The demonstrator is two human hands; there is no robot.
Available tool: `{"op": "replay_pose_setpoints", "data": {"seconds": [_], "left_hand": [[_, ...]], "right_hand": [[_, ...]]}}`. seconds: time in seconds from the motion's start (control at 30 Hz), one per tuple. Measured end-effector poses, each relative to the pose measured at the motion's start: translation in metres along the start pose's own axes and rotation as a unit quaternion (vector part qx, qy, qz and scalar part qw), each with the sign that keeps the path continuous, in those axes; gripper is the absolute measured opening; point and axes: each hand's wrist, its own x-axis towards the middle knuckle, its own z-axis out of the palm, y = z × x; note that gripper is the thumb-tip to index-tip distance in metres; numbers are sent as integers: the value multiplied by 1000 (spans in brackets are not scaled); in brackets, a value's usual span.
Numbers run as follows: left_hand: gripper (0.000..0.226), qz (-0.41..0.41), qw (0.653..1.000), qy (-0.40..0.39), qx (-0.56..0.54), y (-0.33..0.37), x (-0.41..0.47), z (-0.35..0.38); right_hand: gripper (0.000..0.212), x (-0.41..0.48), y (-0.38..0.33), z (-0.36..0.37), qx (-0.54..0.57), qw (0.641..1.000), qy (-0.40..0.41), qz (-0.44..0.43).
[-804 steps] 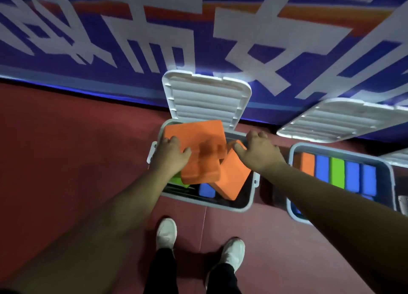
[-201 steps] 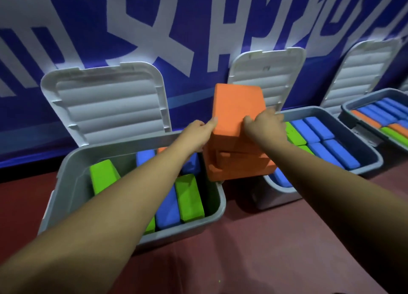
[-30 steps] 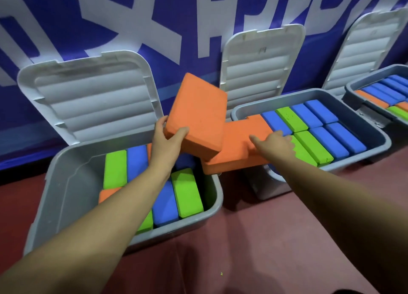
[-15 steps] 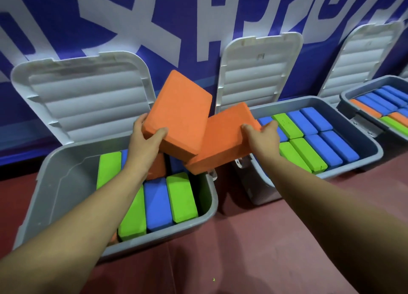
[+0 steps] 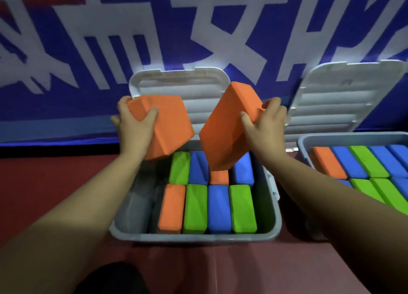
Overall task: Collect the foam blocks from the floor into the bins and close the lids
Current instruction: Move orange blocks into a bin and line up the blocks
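1. Nearest, the grey bin (image 5: pixel 194 238) stands on the red floor (image 5: pixel 44 194), directly below both forearms.
2. Inside it, a front row of stored blocks (image 5: pixel 219 208) is packed on edge: orange, green, blue, green. A back row behind reads green, blue, orange, blue. A bare strip (image 5: pixel 136 205) is left along the bin's left wall, and it is judged to be the room left for what is in hand.
3. Above the bin, the left orange block (image 5: pixel 170 130) is clamped in the left grip (image 5: pixel 134 125), with the thumb across its near face and the fingers curled over the top corner.
4. The right orange block (image 5: pixel 227 128) is clamped likewise in the right grip (image 5: pixel 265 125). It is tilted, with its low end over the back row; contact there cannot be told. The two held blocks are just apart.
5. For a clean placement, each block is best turned on edge, parallel to its neighbours, and lowered singly. The left one should go first, since it hangs nearest the strip, and the right one carried across after. Tops should be pressed level with the rows so that the lid can seat.
6. Behind, the white lid (image 5: pixel 176 79) stands open against the blue banner (image 5: pixel 242 28) and is not yet closed.
7. To the right, a second bin (image 5: pixel 309 143), filled with blocks, also has its lid (image 5: pixel 342 90) raised.
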Motion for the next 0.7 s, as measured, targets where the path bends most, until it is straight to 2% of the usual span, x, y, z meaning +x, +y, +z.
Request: {"op": "replay_pose_setpoints", "data": {"seconds": [0.17,0.33,0.47,0.6,0.7], "left_hand": [[81,1,992,-19,127,-44,21,-32],[82,-3,966,-82,247,-89,27,-22],[74,-28,960,-103,260,-114,33,0],[76,-36,960,-109,254,-126,45,25],[90,-34,961,-200,190,-140,46,40]], "right_hand": [[51,-32,-26,45,-31,994,-62,-79],[65,-64,-26,87,-128,972,-172,-93],[75,-66,-30,98,-191,945,-233,-126],[71,-66,-33,98,-191,946,-229,-125],[67,-66,-26,94,-191,953,-208,-111]]}}
